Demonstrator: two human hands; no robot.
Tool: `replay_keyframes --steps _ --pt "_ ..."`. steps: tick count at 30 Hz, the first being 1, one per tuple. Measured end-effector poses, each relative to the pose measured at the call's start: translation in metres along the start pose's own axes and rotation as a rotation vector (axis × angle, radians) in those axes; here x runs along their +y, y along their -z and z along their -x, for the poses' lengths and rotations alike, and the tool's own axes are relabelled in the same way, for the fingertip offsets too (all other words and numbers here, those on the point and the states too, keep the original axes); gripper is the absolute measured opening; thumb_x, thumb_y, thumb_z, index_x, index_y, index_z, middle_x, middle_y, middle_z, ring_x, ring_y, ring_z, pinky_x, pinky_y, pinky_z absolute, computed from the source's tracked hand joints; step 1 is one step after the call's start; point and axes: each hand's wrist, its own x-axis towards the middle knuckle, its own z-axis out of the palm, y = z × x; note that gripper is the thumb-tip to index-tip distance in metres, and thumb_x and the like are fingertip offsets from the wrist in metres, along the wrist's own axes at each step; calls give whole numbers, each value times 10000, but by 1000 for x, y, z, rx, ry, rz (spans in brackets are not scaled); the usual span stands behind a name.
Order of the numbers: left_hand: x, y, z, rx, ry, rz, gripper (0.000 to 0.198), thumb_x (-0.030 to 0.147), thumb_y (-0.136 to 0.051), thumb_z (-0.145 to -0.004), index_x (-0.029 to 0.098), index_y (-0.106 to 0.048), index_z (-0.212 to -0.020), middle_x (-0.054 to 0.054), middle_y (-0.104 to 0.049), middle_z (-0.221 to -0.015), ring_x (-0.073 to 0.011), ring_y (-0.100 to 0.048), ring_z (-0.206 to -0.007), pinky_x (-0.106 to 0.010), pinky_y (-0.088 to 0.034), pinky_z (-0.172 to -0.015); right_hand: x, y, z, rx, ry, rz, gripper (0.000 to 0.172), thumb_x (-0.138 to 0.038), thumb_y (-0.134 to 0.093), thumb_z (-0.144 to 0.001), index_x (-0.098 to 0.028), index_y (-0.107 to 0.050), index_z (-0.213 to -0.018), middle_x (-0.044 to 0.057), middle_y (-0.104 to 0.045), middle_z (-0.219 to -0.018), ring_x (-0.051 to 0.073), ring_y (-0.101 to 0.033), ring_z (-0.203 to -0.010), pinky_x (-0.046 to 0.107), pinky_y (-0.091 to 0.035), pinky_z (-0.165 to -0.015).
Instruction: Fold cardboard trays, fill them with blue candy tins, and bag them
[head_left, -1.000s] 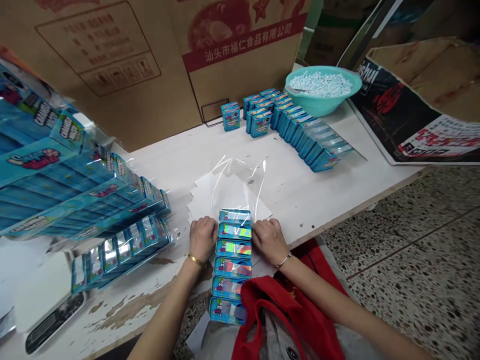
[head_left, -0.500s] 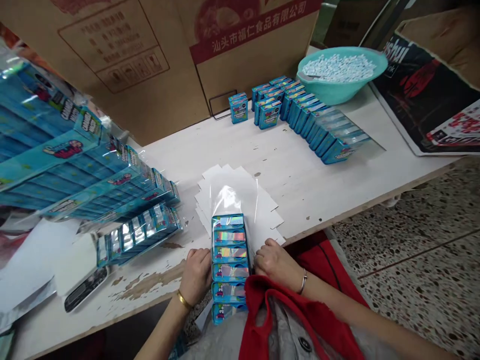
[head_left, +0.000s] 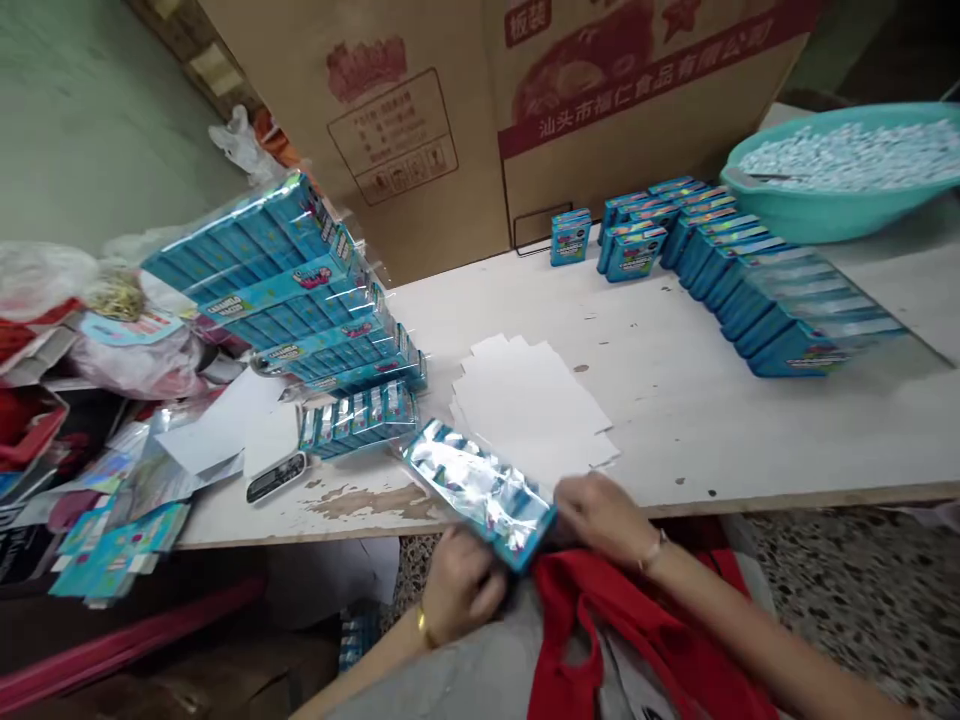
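A row of small blue candy boxes in a clear plastic bag lies slantwise across the table's front edge, its shiny film catching the light. My right hand, a little blurred, is closed at the near right corner of this pack and appears to grip it. My left hand is curled beside the pack's lower left edge; its palm side is hidden, so what its fingers hold cannot be made out. Beyond the pack lies a fanned pile of white cards.
Wrapped packs of blue boxes are stacked at the left, with another pack in front beside a white scale. Loose blue boxes stand at the back right near a teal bowl of white candies. A large carton stands behind.
The pack has swung from pointing straight ahead to a slant, its far end toward the left. My left hand has moved off its side to below its lower edge. The view has turned left.
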Motion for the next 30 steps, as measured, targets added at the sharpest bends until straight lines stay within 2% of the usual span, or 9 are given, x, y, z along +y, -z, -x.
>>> replay_keyframes --steps 2,4,7,9,11,14,17,22,30 --pt "16 -6 -43 -14 23 30 264 287 -431 -905 200 -638 -766 -57 -655 -724 -173 -599 -716 -317 -444 -677 19 23 -19 174 -194 -166 414 -375 -370 -882 -202 -473 -521 16 -538 -548 151 -493 -576 272 -314 -582" --pt "28 -5 -75 -21 -71 117 181 307 -498 -892 206 -647 -913 -60 -681 -852 -177 -620 -794 -305 -465 -705 36 44 -30 336 -320 -277 407 -457 -401 -867 -208 -497 -559 9 -546 -567 160 -514 -608 267 -342 -592" --pt "22 8 -87 332 63 155 267 324 -543 -878 206 -585 -1114 -95 -635 -1071 -210 -583 -1015 -352 -459 -861 44 59 -28 504 -423 -468 406 -576 -419 -855 -216 -529 -705 5 -589 -665 156 -528 -634 263 -376 -604" --pt "3 18 -76 618 302 129 343 348 -557 -865 193 -546 -1171 -127 -572 -1171 -238 -520 -1120 -389 -426 -922 36 55 -21 535 -449 -573 423 -634 -443 -830 -223 -497 -745 -11 -567 -678 138 -501 -607 254 -375 -584" --pt "-20 23 -65 735 532 212 390 401 -577 -839 195 -547 -1170 -129 -553 -1203 -240 -508 -1133 -374 -425 -915 24 47 -18 551 -443 -606 428 -651 -528 -775 -230 -452 -747 -41 -504 -652 118 -446 -573 244 -356 -563" --pt "-47 23 -60 718 787 599 398 486 -611 -776 187 -612 -1039 -91 -632 -1060 -209 -578 -1008 -325 -461 -849 10 36 -20 609 -401 -573 461 -626 -611 -722 -233 -373 -681 -72 -372 -594 103 -348 -544 239 -314 -541" --pt "-56 21 -67 659 811 923 379 498 -696 -671 149 -657 -813 -49 -654 -821 -169 -604 -808 -291 -489 -761 5 33 -21 621 -363 -569 468 -598 -580 -760 -231 -323 -625 -74 -296 -572 101 -295 -536 243 -279 -528" --pt "-51 31 -75 591 750 980 316 425 -767 -609 141 -630 -631 2 -600 -654 -117 -567 -668 -253 -484 -711 2 33 -18 628 -360 -606 493 -582 -606 -744 -227 -301 -589 -75 -266 -563 99 -269 -542 243 -263 -530" --pt "-51 34 -78 581 773 1069 355 449 -784 -580 135 -625 -626 -18 -637 -707 -137 -610 -684 -285 -529 -725 21 34 -22 620 -341 -844 484 -616 -601 -731 -218 -375 -573 -62 -358 -556 102 -342 -549 238 -325 -529"
